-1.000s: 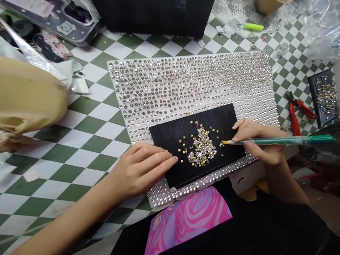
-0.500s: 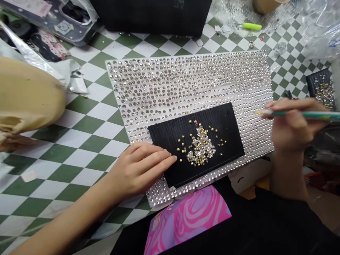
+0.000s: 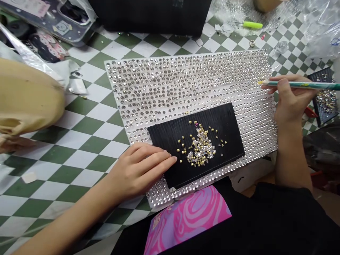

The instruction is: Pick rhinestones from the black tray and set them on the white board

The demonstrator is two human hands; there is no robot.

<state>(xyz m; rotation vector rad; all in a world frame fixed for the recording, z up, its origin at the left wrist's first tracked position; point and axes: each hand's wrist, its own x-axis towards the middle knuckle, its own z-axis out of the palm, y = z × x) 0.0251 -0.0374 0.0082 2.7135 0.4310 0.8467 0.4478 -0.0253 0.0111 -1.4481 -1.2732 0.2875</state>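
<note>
My left hand (image 3: 145, 168) lies flat with fingers stretched out, the fingertips resting on the left edge of a black ridged tray (image 3: 228, 124). A loose heap of small rhinestones (image 3: 202, 147), some clear side up and some gold-backed, sits in the middle of the tray. Under the tray is a white sheet (image 3: 191, 78) covered with rows of clear rhinestones. My right hand (image 3: 290, 97) grips a teal pencil (image 3: 300, 84) whose yellowish tip points left, over the sheet's right part. Whether a stone sticks to the tip is too small to tell.
A second dark tray of stones (image 3: 325, 95) lies at the far right. Beyond the sheet stand a black box (image 3: 154, 17) and a lime-green handled tool (image 3: 252, 24). On the left are a yellowish rounded object (image 3: 29, 95) and a phone case (image 3: 63, 24). A checkered cloth covers the table.
My right hand has moved up, away from my body, with the pencil, uncovering more of the second tray. My left hand and the black tray stay in place.
</note>
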